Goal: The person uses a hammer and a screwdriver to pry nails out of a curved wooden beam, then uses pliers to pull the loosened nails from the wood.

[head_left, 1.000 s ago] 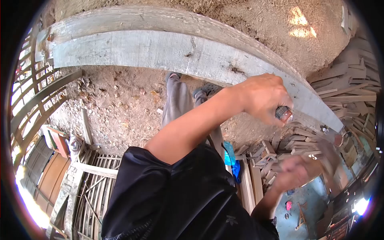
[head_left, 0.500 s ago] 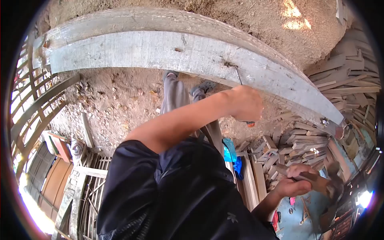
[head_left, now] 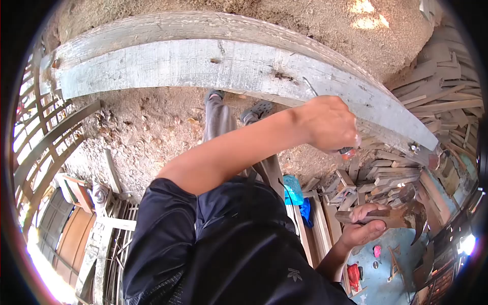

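Note:
My left hand [head_left: 330,123], its arm stretched across my body, is closed round a screwdriver [head_left: 347,152]. The thin shaft reaches over the whitish face of a long curved board [head_left: 178,63], right of a dark, rough hole [head_left: 284,76]. Whether the tip touches the board cannot be told. At the lower right, my right hand [head_left: 363,226] grips a wooden-handled tool [head_left: 396,218]; its broad, dark far end is hard to make out.
Cut wood pieces [head_left: 447,107] are heaped at the right. Sawdust [head_left: 325,23] lies beyond the board. A blue bag [head_left: 292,190] is beside planks near my waist. Wooden lattice [head_left: 46,117] stands at the left, and a blue surface [head_left: 381,274] holds small items.
My left hand and the screwdriver have moved right, and the tip has left the dark hole. The wooden-handled tool in my right hand has shifted slightly left.

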Demonstrator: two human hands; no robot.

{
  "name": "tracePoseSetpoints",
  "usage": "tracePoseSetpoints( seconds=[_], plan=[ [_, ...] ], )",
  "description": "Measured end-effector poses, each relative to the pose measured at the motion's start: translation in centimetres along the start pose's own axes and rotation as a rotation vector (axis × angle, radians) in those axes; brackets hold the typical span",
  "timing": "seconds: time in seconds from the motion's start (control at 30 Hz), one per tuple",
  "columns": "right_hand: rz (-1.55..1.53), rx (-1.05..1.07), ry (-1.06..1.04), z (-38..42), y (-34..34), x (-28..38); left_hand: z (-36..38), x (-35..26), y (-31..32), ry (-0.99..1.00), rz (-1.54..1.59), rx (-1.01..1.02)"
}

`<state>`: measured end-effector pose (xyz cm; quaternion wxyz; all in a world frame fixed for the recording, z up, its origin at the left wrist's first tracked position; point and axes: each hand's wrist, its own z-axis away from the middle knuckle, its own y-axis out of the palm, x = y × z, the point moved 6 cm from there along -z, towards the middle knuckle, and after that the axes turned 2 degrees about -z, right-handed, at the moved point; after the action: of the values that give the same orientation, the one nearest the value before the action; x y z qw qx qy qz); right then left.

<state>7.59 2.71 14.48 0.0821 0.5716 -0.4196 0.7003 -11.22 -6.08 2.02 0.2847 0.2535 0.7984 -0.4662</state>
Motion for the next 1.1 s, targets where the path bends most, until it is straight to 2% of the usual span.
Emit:
tracePoseSetpoints(
  seconds=[0.07, 0.1, 0.17, 0.3, 0.37, 0.5, 0.67, 0.77, 0.83, 0.87, 0.93, 0.97, 1.1],
  plan=[
    [0.015, 0.003, 0.023, 0.0, -0.4, -0.3, 0.5, 0.4, -1.0, -0.132, 0.015, -0.127],
    [0.007, -0.014, 0.037, 0.0, -0.4, -0.4, 0.6, 0.4, -0.8, -0.132, 0.018, -0.125],
    [-0.001, -0.031, 0.052, -0.1, -0.5, -0.6, 1.2, 0.8, -1.0, -0.183, 0.067, -0.268],
    [0.017, -0.049, 0.031, -0.6, -0.5, -0.6, 1.7, 1.2, -0.8, -0.216, 0.036, -0.266],
    [0.017, -0.047, 0.038, -0.7, -0.5, -0.6, 1.8, 1.0, -1.1, -0.152, 0.079, -0.344],
    [0.05, -0.02, 0.025, -1.0, -0.1, -0.5, 1.8, 1.2, -1.3, -0.152, 0.139, -0.352],
    [0.069, 0.012, -0.004, -1.1, 0.0, 0.2, 1.6, 1.3, -0.8, -0.185, 0.049, -0.347],
    [0.047, -0.015, -0.095, -1.3, -0.8, 2.6, 1.7, 1.5, -2.0, -0.205, 0.08, -0.378],
    [-0.316, -0.127, -0.293, -1.2, -1.7, 4.9, 2.2, 1.7, -2.7, -0.231, 0.111, -0.417],
    [-0.319, -0.127, -0.294, -1.5, -1.8, 4.9, 2.4, 1.9, -3.1, -0.257, 0.144, -0.46],
    [-0.371, 0.084, -0.467, -2.3, -1.0, 5.4, 2.6, 2.0, -3.0, -0.249, 0.157, -0.5],
    [-0.376, 0.086, -0.469, -2.3, -1.2, 4.5, 2.7, 2.1, -3.0, -0.243, 0.177, -0.54],
    [0.55, 0.394, -0.424, -1.5, 0.5, -4.6, 2.7, 2.4, -3.7, -0.214, 0.104, -0.557]
  ],
)
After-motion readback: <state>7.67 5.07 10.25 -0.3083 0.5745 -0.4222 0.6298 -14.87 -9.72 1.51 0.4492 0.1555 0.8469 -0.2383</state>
